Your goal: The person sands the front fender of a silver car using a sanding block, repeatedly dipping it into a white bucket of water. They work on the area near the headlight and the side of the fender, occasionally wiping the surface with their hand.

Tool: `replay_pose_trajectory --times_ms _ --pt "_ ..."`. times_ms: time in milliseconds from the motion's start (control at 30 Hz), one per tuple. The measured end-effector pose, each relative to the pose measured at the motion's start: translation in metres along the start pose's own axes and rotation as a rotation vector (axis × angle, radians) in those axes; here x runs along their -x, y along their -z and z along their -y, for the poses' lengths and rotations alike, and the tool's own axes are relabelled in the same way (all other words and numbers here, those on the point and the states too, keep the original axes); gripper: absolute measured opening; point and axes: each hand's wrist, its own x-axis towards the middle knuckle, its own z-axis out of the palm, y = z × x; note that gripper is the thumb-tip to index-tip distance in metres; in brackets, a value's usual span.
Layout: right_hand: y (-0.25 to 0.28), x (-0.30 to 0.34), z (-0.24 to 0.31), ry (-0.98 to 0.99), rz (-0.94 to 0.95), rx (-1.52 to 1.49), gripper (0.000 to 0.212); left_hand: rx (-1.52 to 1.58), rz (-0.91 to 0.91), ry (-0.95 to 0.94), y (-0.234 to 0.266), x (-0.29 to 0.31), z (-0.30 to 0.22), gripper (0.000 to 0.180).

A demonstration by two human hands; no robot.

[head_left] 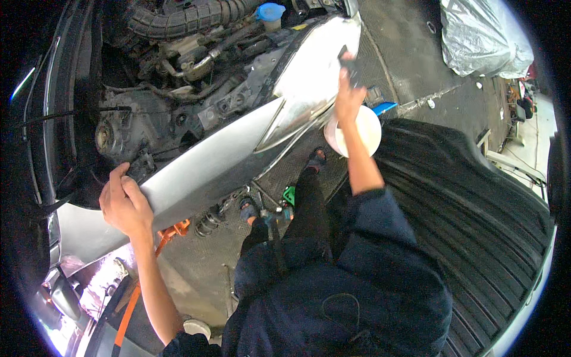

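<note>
My left hand [126, 202] rests on the upper edge of the silver fender [205, 160], its fingers apart and holding nothing. Out at the front corner of the car, my right hand [350, 98] grips a small dark object [350, 66] beside the headlight [318, 62]. Motion blurs that hand, and the object's kind cannot be made out. The lens looks bright white toward the top and clearer at its lower point. Below the right hand stands a white bucket [367, 132], partly covered by my forearm.
The open engine bay shows a ribbed black hose [196, 21] and a blue-capped reservoir [270, 13]. A ribbed black mat [470, 220] spreads at right. Near my feet are a coil-spring strut [208, 223], an orange jack [173, 231] and a green item [289, 194]. Silver sheeting [485, 38] covers something behind.
</note>
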Motion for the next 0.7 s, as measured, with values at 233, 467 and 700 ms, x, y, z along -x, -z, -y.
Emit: replay_pose_trajectory --times_ms 233,467,700 --pt "-0.017 0.015 0.014 -0.003 0.117 0.123 0.055 -0.043 0.052 0.064 0.006 -0.003 0.001 0.030" --pt "0.007 -0.012 -0.035 0.074 0.001 0.216 0.062 -0.017 0.039 0.053 0.000 -0.002 0.000 0.030" --pt "-0.012 -0.019 -0.018 -0.108 0.001 0.268 0.067 -0.054 0.047 0.059 0.006 0.000 0.003 0.031"
